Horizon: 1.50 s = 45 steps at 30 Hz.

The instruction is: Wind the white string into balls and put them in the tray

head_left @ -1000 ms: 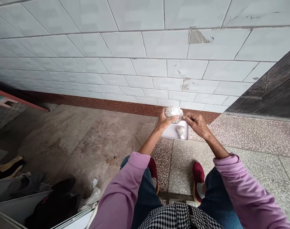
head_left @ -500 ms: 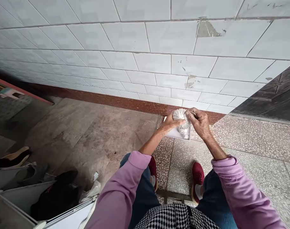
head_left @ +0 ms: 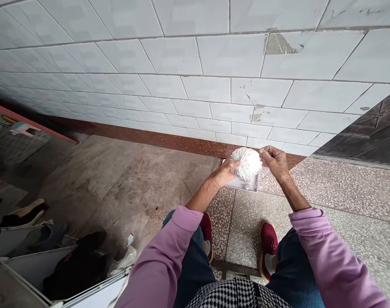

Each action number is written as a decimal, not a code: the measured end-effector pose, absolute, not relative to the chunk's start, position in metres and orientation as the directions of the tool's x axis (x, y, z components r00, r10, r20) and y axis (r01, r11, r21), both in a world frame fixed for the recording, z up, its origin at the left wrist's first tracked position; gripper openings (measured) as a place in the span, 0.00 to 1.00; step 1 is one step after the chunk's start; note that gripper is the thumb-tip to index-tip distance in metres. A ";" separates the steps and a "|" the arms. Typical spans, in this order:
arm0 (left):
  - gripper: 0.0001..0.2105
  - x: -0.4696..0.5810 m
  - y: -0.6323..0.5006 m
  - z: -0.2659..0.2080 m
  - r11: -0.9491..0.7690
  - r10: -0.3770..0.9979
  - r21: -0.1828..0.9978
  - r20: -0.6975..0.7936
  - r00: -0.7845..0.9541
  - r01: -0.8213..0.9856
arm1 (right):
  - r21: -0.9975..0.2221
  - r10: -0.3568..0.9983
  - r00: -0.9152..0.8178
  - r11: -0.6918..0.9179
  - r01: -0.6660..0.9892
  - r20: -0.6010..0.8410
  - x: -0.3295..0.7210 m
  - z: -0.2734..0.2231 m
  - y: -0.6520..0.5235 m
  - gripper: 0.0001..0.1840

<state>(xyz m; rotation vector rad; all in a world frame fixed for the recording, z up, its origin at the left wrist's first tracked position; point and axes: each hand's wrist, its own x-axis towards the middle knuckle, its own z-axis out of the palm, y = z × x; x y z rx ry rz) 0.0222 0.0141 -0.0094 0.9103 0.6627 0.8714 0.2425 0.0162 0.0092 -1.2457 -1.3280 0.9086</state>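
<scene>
My left hand [head_left: 226, 172] grips a white, rounded piece with a ridged, ruffled surface [head_left: 246, 164], its thumb lying across the near left side. What kind of thing it is, I cannot tell. At the piece's right edge, my right hand [head_left: 274, 161] has thumb and forefinger pinched together; whatever is between them is too small to make out. Below the white piece is a shallow pale box or tray [head_left: 253, 186], mostly covered by it. A small shiny bit shows inside that tray.
A white tiled wall [head_left: 188, 90] with a reddish-brown base strip rises in front. Speckled floor tiles [head_left: 246, 218] lie under my red shoes [head_left: 268, 237]. To the lower left stand open compartments with a dark bundle [head_left: 75, 271] and a shoe [head_left: 26, 212]. A dark panel [head_left: 371, 128] is at right.
The white piece has turned, so its ridged face shows fuller and covers more of the tray. My right hand has shifted slightly right, out to the piece's edge. The view has tipped a little.
</scene>
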 end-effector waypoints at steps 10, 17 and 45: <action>0.35 0.017 0.022 0.012 0.290 0.943 0.805 -0.147 0.299 -0.518 | -0.875 0.975 -0.069 0.220 0.431 0.211 0.202 -0.014 -0.001 0.21; 0.37 0.018 0.030 0.001 0.082 0.995 0.940 -0.059 0.079 -0.332 | -0.870 0.944 -0.297 0.264 0.417 0.144 0.199 0.001 -0.025 0.20; 0.38 0.038 0.025 -0.005 0.436 0.852 0.861 -0.302 0.427 -0.262 | -0.806 0.867 -0.018 0.471 0.357 0.499 0.222 0.056 -0.034 0.20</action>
